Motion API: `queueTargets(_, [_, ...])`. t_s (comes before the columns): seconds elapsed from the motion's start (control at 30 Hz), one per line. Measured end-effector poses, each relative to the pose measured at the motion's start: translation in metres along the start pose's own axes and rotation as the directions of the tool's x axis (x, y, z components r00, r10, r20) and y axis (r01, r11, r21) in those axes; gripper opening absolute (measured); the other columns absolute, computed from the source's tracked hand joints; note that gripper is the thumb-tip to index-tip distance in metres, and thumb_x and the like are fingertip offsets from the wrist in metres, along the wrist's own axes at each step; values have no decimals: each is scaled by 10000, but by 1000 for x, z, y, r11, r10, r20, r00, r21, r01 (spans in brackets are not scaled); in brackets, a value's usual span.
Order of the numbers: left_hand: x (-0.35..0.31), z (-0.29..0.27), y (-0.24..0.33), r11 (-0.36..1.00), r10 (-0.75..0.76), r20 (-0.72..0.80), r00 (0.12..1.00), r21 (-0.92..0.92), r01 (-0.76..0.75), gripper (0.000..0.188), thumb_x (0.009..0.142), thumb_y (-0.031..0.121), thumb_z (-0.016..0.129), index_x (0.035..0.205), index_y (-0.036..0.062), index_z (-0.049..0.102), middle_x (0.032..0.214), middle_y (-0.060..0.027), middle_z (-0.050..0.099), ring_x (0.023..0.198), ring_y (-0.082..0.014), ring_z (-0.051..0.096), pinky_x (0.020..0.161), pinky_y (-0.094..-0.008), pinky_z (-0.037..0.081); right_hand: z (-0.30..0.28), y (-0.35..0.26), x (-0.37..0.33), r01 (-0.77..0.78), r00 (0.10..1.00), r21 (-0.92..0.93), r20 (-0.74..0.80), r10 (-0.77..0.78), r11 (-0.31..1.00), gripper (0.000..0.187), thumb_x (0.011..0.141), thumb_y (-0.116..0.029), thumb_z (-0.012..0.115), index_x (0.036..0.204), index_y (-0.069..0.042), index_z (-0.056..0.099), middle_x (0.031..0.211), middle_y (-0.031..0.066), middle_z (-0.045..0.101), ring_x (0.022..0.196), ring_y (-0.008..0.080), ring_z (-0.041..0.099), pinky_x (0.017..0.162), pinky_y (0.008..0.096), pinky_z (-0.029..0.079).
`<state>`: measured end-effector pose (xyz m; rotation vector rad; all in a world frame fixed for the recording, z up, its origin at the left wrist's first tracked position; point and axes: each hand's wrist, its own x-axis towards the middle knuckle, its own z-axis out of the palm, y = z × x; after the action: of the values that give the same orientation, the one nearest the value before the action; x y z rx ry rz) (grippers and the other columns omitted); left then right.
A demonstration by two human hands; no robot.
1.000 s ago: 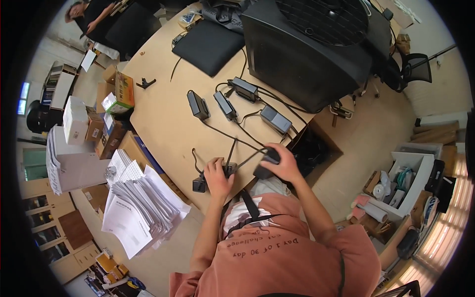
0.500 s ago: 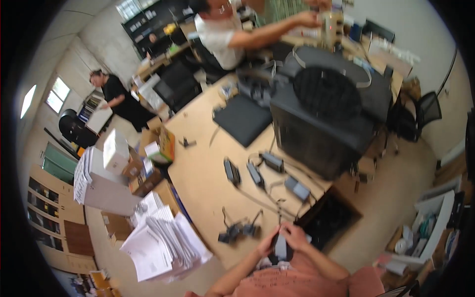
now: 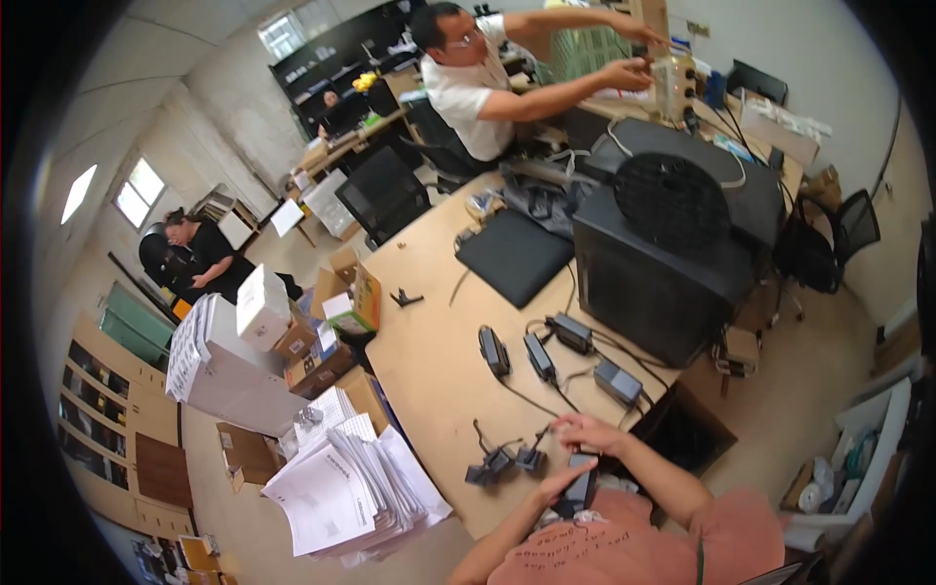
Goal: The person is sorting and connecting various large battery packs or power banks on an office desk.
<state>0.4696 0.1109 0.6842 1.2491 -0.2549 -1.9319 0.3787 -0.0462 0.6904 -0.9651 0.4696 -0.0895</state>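
Wooden table (image 3: 429, 351) as landmark throughout. At near edge of table, close against torso: dark power adapter (image 3: 579, 490), clamped between both hands. Left hand (image 3: 558, 485) wrapped around lower end, fingers closed on casing. Right hand (image 3: 585, 434) resting over upper end, fingers curled down onto it. Long axis of adapter running roughly from body toward table, slightly tilted. Exact fingertip contact on far face hidden.

Just left of adapter, on near part of table: cluster of dark plugs (image 3: 499, 461), cables trailing up toward table centre. Cluster lying left of and slightly beyond grip; left hand nearer to it, though close, not touching.

Further in on table: row of four adapter bricks (image 3: 551, 356), well apart from hands. Beyond row: black computer case (image 3: 673, 263) and flat dark laptop sleeve (image 3: 515, 253). Left of table, at floor level: stacked papers (image 3: 341, 483) and cardboard boxes (image 3: 322, 341). At far end of table: another person in white shirt (image 3: 473, 83), reaching toward equipment.
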Motion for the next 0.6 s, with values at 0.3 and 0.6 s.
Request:
queueTargets(0.3, [4,-27,-22,934,-61,80,995,-347,85,528,944,545,664,1059,30,658,938,-139,730,790,-222,724,699,-345,610,-65,22,1,362,817,332,-563,-125,871,264,1012,-108,564,1263,-36,527,667,-30,451,511,97,405,541,260,387])
queueTargets(0.6, [7,7,12,981,-100,65,993,-161,109,443,896,393,765,1106,16,663,1048,-113,728,938,-198,709,842,-323,577,-125,1,24,-174,405,-682,-707,-580,710,389,988,-364,582,1179,-27,623,1108,143,638,1110,328,572,991,405,445])
